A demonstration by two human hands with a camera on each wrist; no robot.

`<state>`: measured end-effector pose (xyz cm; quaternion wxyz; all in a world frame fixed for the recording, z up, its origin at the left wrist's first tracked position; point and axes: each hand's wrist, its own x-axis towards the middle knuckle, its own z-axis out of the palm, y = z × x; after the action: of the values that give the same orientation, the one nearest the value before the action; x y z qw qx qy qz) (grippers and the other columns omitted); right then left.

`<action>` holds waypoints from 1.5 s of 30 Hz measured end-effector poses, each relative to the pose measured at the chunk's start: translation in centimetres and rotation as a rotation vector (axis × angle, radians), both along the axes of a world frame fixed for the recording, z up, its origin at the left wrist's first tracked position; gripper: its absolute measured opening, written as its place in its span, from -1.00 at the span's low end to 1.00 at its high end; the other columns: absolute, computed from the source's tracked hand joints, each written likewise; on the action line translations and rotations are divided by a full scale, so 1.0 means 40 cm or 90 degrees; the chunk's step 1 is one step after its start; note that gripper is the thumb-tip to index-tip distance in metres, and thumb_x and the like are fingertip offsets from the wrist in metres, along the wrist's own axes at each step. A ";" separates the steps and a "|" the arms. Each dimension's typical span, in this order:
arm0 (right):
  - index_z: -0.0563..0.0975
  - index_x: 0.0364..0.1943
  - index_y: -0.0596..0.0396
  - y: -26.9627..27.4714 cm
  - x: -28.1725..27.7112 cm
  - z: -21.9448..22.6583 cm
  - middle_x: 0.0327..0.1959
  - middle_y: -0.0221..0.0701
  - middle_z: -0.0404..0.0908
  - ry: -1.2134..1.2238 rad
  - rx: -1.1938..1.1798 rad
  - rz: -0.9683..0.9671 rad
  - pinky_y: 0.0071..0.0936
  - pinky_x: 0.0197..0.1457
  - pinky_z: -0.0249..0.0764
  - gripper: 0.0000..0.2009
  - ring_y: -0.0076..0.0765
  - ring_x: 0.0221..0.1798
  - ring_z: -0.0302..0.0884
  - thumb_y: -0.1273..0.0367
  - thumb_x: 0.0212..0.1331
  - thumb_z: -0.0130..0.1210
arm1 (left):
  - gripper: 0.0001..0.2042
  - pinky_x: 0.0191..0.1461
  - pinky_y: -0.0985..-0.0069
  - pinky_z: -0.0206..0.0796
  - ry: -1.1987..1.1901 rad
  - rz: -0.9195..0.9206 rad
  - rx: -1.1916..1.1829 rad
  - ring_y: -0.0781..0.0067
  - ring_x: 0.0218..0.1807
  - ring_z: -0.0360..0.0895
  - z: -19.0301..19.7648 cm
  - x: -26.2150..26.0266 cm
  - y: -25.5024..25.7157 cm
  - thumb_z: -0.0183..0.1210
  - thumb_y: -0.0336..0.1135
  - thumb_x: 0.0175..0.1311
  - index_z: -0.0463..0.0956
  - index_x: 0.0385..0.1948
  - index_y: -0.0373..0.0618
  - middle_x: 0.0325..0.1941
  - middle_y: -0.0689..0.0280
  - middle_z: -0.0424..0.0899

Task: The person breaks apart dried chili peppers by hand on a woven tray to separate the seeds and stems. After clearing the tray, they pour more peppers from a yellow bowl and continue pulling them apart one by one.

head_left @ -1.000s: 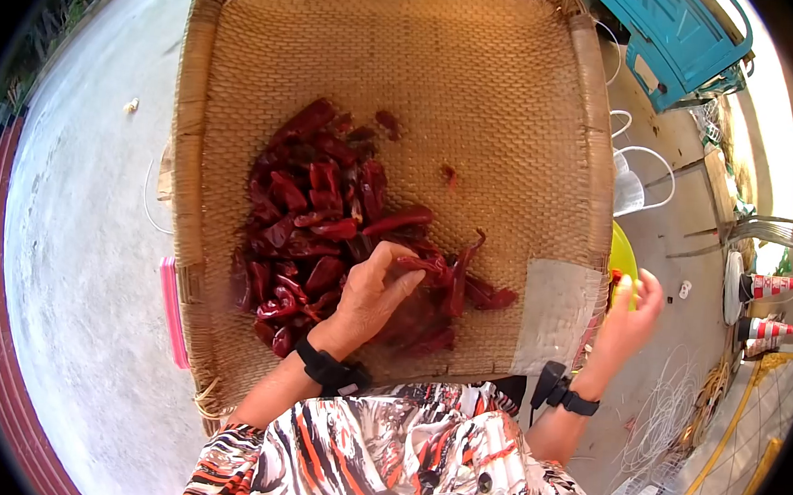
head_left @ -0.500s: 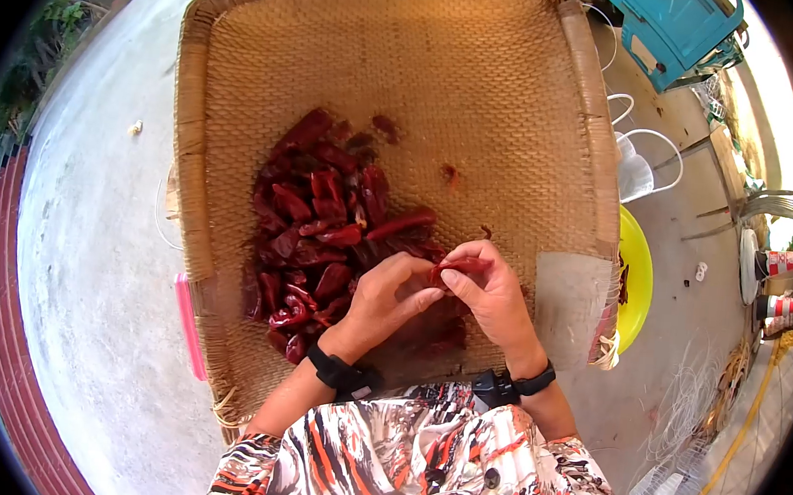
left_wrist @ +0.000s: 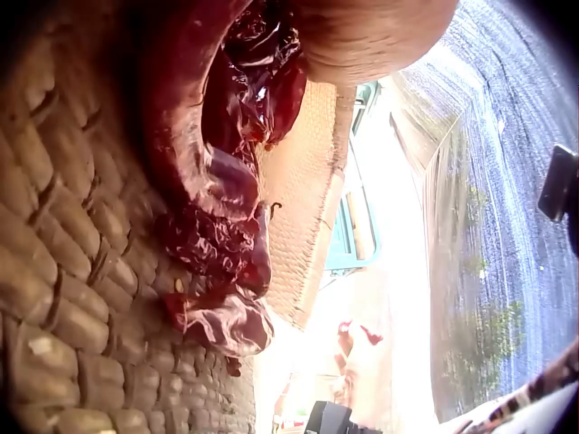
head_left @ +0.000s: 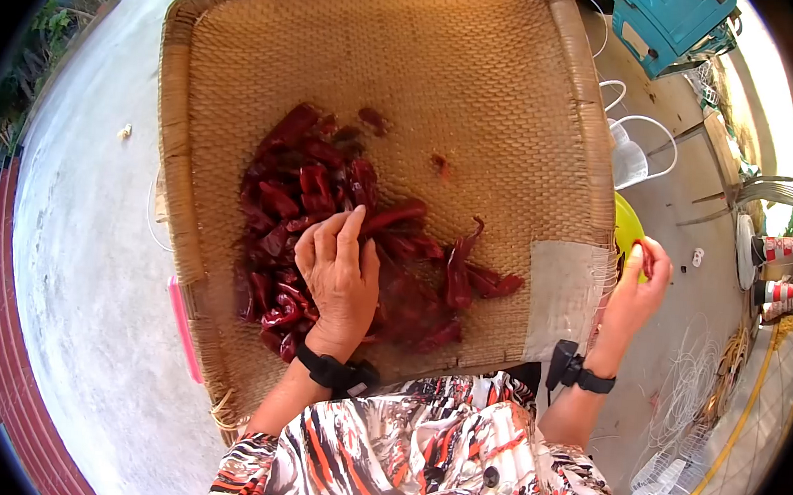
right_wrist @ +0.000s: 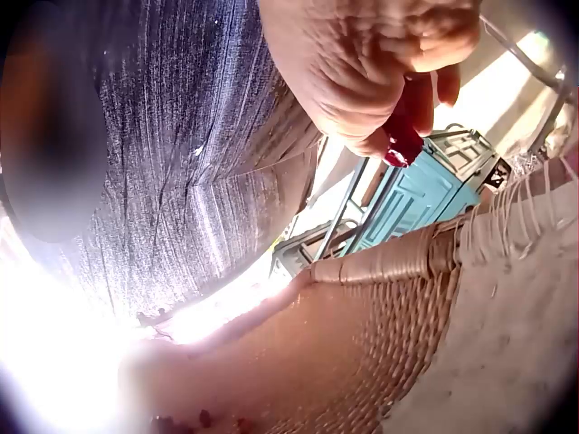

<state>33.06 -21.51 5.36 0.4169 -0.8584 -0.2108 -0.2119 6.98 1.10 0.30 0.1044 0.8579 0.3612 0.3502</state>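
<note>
A heap of dried red chili peppers [head_left: 275, 204] lies on a woven tray [head_left: 507, 117]. My left hand [head_left: 334, 280] rests over the heap's near side with its fingers extended and slightly spread. In the left wrist view, glossy wrinkled peppers [left_wrist: 231, 321] sit on the weave close to that hand. Beyond the tray's right edge, my right hand [head_left: 637, 287] pinches a red chili pepper piece [right_wrist: 403, 149] between thumb and fingers. It is beside a yellow basin [head_left: 629, 220], partly hidden by the tray and the hand.
A grey patch [head_left: 563, 291] covers the tray's near right corner. White buckets [head_left: 628, 162] and a teal vehicle [head_left: 665, 27] stand to the right. A pink object [head_left: 187, 329] shows at the left edge, and tangled wire [head_left: 685, 392] lies on the floor at right.
Both hands met over the heap half a second ago. Since then my right hand has swung right to the yellow basin with a red piece, while my left moved left and loosened its fingers.
</note>
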 end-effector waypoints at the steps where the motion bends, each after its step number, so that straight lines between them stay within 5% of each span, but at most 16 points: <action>1: 0.56 -0.07 0.14 -0.044 0.036 -0.014 -0.08 -0.31 0.57 -0.024 -0.055 -0.039 -0.36 0.09 0.44 -0.81 -0.30 -0.05 0.52 0.42 0.27 0.15 | -0.66 0.22 0.26 0.13 0.030 0.022 -0.003 0.19 0.15 0.34 -0.001 0.000 -0.001 0.28 -0.46 0.17 0.55 0.01 -0.02 0.05 0.31 0.52; 5: 0.54 0.04 0.10 -0.070 0.042 -0.042 0.14 -0.27 0.51 -0.125 -0.297 -0.251 -0.24 0.26 0.37 -0.64 -0.14 0.20 0.42 0.37 0.14 0.23 | -0.73 0.24 0.25 0.09 0.075 0.059 -0.036 0.21 0.19 0.31 0.003 0.005 -0.005 0.31 -0.40 0.17 0.59 -0.07 -0.03 0.05 0.36 0.52; 6: 0.52 0.09 0.07 -0.058 0.028 -0.038 0.21 -0.30 0.47 -0.101 -0.282 -0.224 -0.22 0.30 0.35 -0.60 -0.14 0.28 0.36 0.37 0.12 0.23 | -0.75 0.24 0.26 0.09 0.062 0.055 -0.034 0.21 0.19 0.31 0.003 0.004 -0.004 0.31 -0.39 0.17 0.59 -0.10 -0.04 0.04 0.36 0.53; 9: 0.50 0.12 0.06 0.006 -0.023 -0.032 0.19 -0.30 0.48 -0.040 -0.113 0.023 -0.24 0.31 0.33 -0.57 -0.19 0.26 0.39 0.40 0.12 0.22 | -0.81 0.24 0.28 0.10 0.012 0.019 -0.024 0.20 0.17 0.34 0.003 0.000 0.003 0.31 -0.39 0.17 0.60 -0.19 -0.06 0.01 0.37 0.56; 13: 0.48 0.13 0.10 0.146 -0.156 0.014 0.07 -0.25 0.52 0.332 0.030 0.345 -0.48 -0.04 0.52 -0.63 -0.42 -0.09 0.59 0.44 0.22 0.17 | -0.85 0.16 0.29 0.19 -0.100 -0.103 -0.030 0.19 0.03 0.43 0.010 0.002 -0.002 0.30 -0.45 0.16 0.60 -0.24 -0.07 -0.14 0.33 0.63; 16: 0.49 0.11 0.11 0.211 -0.209 -0.002 -0.01 -0.30 0.55 0.377 0.004 0.525 -0.57 -0.23 0.52 -0.66 -0.53 -0.25 0.58 0.40 0.26 0.20 | -0.82 -0.06 0.45 0.31 -0.196 -0.231 -0.096 0.25 -0.15 0.49 0.019 0.003 -0.008 0.28 -0.58 0.12 0.60 -0.25 -0.13 -0.30 0.29 0.65; 20: 0.52 0.02 0.13 0.234 -0.241 -0.037 -0.16 -0.41 0.60 0.551 0.051 0.622 -0.61 -0.25 0.52 -0.75 -0.61 -0.30 0.55 0.38 0.30 0.19 | -0.91 -0.19 0.64 0.31 -0.276 -0.276 -0.401 0.49 -0.30 0.50 0.001 -0.013 -0.024 0.21 -0.53 0.27 0.56 -0.23 -0.19 -0.33 0.31 0.61; 24: 0.56 -0.09 0.15 0.213 -0.239 -0.031 -0.30 -0.49 0.61 0.793 0.172 0.673 -0.63 -0.27 0.50 -0.84 -0.68 -0.32 0.53 0.40 0.34 0.15 | -0.90 -0.12 0.69 0.32 -0.412 -0.252 -0.738 0.67 -0.23 0.48 0.011 -0.006 -0.043 0.11 -0.40 0.44 0.53 -0.17 -0.22 -0.28 0.43 0.57; 27: 0.57 -0.13 0.15 0.187 -0.227 -0.015 -0.29 -0.48 0.62 0.680 0.120 0.605 -0.63 -0.25 0.49 -0.86 -0.66 -0.31 0.53 0.42 0.32 0.16 | -0.90 -0.10 0.68 0.32 -0.358 -0.314 -0.762 0.67 -0.22 0.49 -0.013 0.001 -0.044 0.11 -0.41 0.43 0.54 -0.16 -0.20 -0.27 0.40 0.57; 32: 0.59 -0.13 0.15 0.102 -0.112 0.016 -0.26 -0.44 0.63 0.173 0.058 0.183 -0.55 -0.10 0.47 -0.85 -0.56 -0.23 0.53 0.39 0.29 0.18 | -0.64 -0.01 0.29 0.39 -0.079 -0.489 -0.293 0.11 -0.12 0.48 0.017 0.019 -0.020 0.33 -0.40 0.06 0.58 -0.04 -0.04 -0.18 0.26 0.61; 35: 0.58 -0.09 0.15 0.006 -0.031 0.008 -0.21 -0.38 0.64 0.101 0.095 -0.005 -0.46 -0.02 0.48 -0.82 -0.42 -0.14 0.56 0.38 0.30 0.16 | -0.61 0.04 0.29 0.31 0.043 -0.522 -0.231 0.20 -0.06 0.44 0.024 0.029 -0.032 0.36 -0.34 0.08 0.60 0.01 0.07 -0.11 0.32 0.59; 38: 0.58 -0.07 0.12 -0.083 0.039 -0.028 -0.02 -0.31 0.59 -0.200 -0.162 -0.183 -0.32 0.06 0.48 -0.81 -0.26 0.01 0.54 0.38 0.30 0.15 | -0.57 0.08 0.26 0.25 0.163 -0.531 -0.197 0.23 -0.03 0.42 0.034 0.027 -0.044 0.39 -0.23 0.06 0.60 0.04 0.16 -0.08 0.34 0.56; 41: 0.59 -0.08 0.11 -0.055 -0.018 -0.016 0.00 -0.32 0.58 -0.051 -0.043 -0.109 -0.33 0.06 0.47 -0.82 -0.26 -0.03 0.55 0.39 0.28 0.15 | -0.59 0.08 0.27 0.23 0.191 -0.527 -0.176 0.24 -0.02 0.43 0.030 0.030 -0.052 0.40 -0.18 0.05 0.61 0.01 0.18 -0.10 0.35 0.56; 42: 0.59 -0.08 0.09 -0.020 -0.061 0.007 -0.06 -0.36 0.59 0.121 -0.017 -0.072 -0.40 0.04 0.46 -0.81 -0.32 -0.06 0.55 0.41 0.25 0.17 | -0.60 0.08 0.28 0.22 0.186 -0.525 -0.171 0.25 -0.02 0.43 0.024 0.032 -0.053 0.40 -0.16 0.04 0.62 -0.01 0.19 -0.11 0.36 0.56; 45: 0.58 -0.07 0.11 0.050 -0.106 -0.052 -0.15 -0.38 0.61 0.206 -0.035 0.236 -0.56 -0.15 0.48 -0.78 -0.51 -0.20 0.55 0.41 0.22 0.20 | -0.67 0.06 0.27 0.24 0.170 -0.516 -0.192 0.25 -0.04 0.44 0.003 0.035 -0.049 0.40 -0.18 0.03 0.65 -0.10 0.18 -0.15 0.39 0.58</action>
<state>28.83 -19.51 3.27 0.4537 -0.8389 -0.3004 0.0143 8.38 -0.84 0.43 0.3089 0.9431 0.0535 0.1106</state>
